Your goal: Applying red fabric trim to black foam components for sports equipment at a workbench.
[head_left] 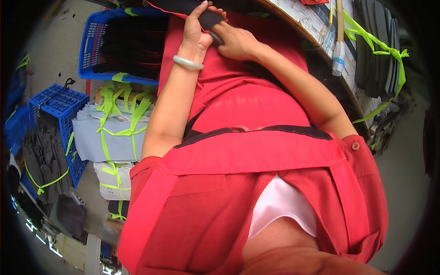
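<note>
Inside the left grip [196,33], dark material [210,19] sits held, touching the right grip [239,43], whose hold is unclear.

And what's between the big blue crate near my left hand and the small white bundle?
In the head view, a pale blue stack tied with green strips lies between the blue crate and the white bundle.

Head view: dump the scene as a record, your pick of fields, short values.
left hand: thumb and fingers about a dark piece; pale bracelet at the wrist
right hand: against the same piece; exact grip hidden
left side: blue crate holding stacked dark pieces; pale bundle bound with green ties
right side: worktable, wooden-handled tool, tied bundle of dark strips
clothing: red apron
</note>
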`<state>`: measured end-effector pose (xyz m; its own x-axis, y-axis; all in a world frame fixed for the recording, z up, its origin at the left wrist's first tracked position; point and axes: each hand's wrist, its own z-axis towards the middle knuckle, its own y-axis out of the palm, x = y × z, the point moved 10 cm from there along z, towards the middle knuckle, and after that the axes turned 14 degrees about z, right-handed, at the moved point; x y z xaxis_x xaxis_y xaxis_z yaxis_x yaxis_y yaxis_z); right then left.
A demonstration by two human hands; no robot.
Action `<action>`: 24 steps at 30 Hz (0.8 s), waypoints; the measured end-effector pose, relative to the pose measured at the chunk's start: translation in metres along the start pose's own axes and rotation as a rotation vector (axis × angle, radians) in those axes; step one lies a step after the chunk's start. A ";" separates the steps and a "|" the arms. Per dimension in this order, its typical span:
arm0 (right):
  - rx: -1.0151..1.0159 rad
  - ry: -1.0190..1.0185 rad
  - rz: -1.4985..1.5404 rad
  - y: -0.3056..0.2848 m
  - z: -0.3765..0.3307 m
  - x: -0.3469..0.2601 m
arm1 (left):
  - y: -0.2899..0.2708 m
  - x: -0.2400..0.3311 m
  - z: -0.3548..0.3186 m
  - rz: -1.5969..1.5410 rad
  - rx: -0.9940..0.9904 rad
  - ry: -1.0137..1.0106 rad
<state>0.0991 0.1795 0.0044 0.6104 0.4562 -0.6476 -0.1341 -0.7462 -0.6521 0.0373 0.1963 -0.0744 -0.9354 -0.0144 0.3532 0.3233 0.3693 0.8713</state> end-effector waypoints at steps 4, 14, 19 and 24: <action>-0.116 0.118 0.010 0.009 0.030 0.006 | -0.001 -0.002 0.004 -0.009 0.013 -0.024; 0.022 0.001 -0.033 -0.004 0.018 -0.013 | 0.006 0.004 -0.001 -0.149 -0.122 -0.018; 0.069 -0.054 0.039 -0.003 -0.016 -0.002 | 0.003 0.007 -0.009 -0.081 0.063 -0.029; -0.069 -0.005 0.023 0.006 0.028 -0.008 | 0.001 0.010 0.002 -0.106 -0.045 0.002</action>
<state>0.0710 0.1850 -0.0053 0.6036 0.4409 -0.6643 -0.0936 -0.7882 -0.6083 0.0276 0.1987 -0.0704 -0.9645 -0.0530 0.2586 0.2285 0.3232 0.9183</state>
